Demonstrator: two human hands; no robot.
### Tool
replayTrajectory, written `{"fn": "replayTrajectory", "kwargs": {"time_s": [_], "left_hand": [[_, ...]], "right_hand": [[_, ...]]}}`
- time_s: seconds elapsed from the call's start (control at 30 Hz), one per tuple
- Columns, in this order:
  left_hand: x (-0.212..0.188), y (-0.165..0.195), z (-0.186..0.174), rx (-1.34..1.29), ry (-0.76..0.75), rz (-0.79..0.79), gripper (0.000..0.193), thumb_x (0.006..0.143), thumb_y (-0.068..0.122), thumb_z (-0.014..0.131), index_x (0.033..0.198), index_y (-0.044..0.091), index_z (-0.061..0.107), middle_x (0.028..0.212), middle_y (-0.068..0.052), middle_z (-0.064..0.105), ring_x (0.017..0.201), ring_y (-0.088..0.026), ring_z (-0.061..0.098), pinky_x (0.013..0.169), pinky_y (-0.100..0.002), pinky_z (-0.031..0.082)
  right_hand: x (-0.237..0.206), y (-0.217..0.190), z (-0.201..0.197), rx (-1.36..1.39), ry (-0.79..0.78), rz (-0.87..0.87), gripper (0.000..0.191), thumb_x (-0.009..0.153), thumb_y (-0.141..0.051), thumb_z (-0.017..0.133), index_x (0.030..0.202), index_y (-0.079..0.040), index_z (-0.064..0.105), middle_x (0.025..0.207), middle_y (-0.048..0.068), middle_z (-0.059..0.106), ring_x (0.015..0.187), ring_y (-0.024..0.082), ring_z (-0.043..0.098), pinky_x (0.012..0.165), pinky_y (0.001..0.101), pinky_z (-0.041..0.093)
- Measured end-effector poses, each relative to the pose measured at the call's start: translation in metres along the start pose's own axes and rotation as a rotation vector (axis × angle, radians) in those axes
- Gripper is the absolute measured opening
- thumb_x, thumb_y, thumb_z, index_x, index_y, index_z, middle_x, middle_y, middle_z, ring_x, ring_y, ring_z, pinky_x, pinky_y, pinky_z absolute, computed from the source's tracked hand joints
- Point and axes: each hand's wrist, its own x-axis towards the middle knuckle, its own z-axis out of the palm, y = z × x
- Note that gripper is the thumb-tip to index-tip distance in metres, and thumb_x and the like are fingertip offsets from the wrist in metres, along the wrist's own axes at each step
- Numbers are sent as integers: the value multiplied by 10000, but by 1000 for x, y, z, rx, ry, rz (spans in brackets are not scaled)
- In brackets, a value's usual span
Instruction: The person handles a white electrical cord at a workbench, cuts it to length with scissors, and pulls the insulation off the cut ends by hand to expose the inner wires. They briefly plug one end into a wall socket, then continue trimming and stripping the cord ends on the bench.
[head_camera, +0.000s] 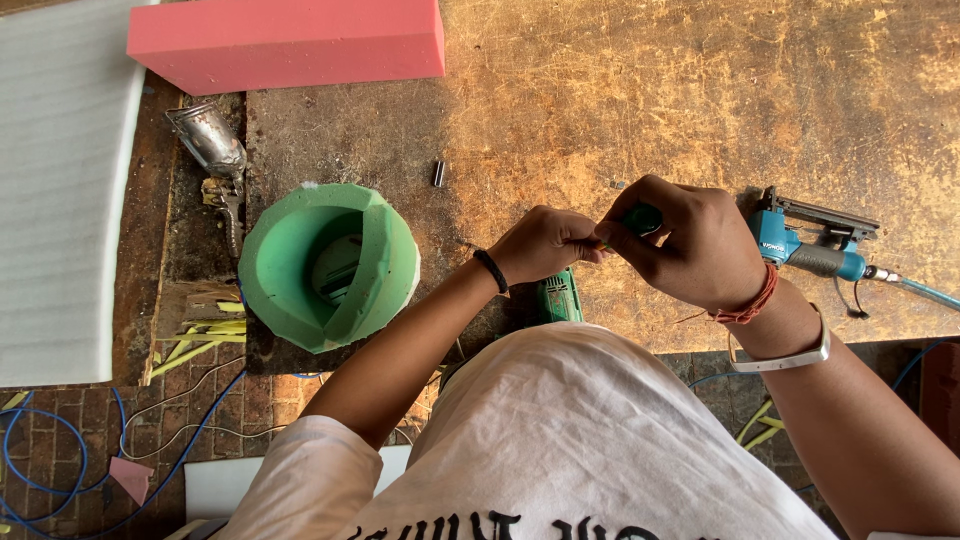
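Observation:
My two hands meet above the worn wooden workbench (650, 100). My right hand (690, 250), with a red thread and a white band at the wrist, is closed around a small green-handled tool (643, 218). My left hand (545, 243), wearing a black wristband, pinches the tool's thin end where the fingers of both hands touch. Most of the tool is hidden inside the fingers. A green power drill (560, 298) lies on the bench just under my left hand.
A blue pneumatic stapler (800, 245) with a hose lies right of my right hand. A curved green foam piece (385, 265) stands at the left, near a metal spray gun (210, 145). Further back are a pink foam block (290, 40), a white foam sheet (60, 190) and a small metal pin (438, 173).

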Motion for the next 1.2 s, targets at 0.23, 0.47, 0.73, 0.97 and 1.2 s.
{"fn": "replayTrajectory", "kwargs": {"time_s": [0.23,0.47,0.73,0.97,1.2], "left_hand": [[1,1,0,0,-5,-61,164,885,219,782,1001,103,778,879,-30,797,821,-116,780,722,-295,630],[0,-1,0,0,22,1,157,889,219,777,973,89,759,878,-28,788,830,-116,780,725,-286,636],[0,-5,1,61,30,-33,151,873,226,800,925,88,767,814,-35,775,760,-137,760,670,-307,597],[-5,-10,-5,22,4,62,89,917,155,735,984,102,759,890,-18,786,840,-121,777,742,-304,626],[-10,-1,-14,-136,77,336,411,819,124,791,1163,-30,629,1046,-159,698,965,-200,680,814,-389,561]], "right_hand": [[3,-1,-1,-43,2,10,145,891,-152,791,948,-51,705,769,50,753,658,144,744,558,262,568],[4,0,-1,-54,7,-2,155,899,-176,797,943,-56,710,759,50,748,658,145,742,553,260,566],[8,-1,0,-56,-22,-20,181,898,-178,801,931,-37,693,747,62,749,639,155,743,527,265,564],[13,-2,-7,127,-114,-159,260,884,-116,694,1107,10,646,837,83,758,734,170,761,616,255,606],[12,-2,6,-339,-102,111,465,804,-387,886,991,-28,657,773,76,744,676,177,751,559,311,572]]}}
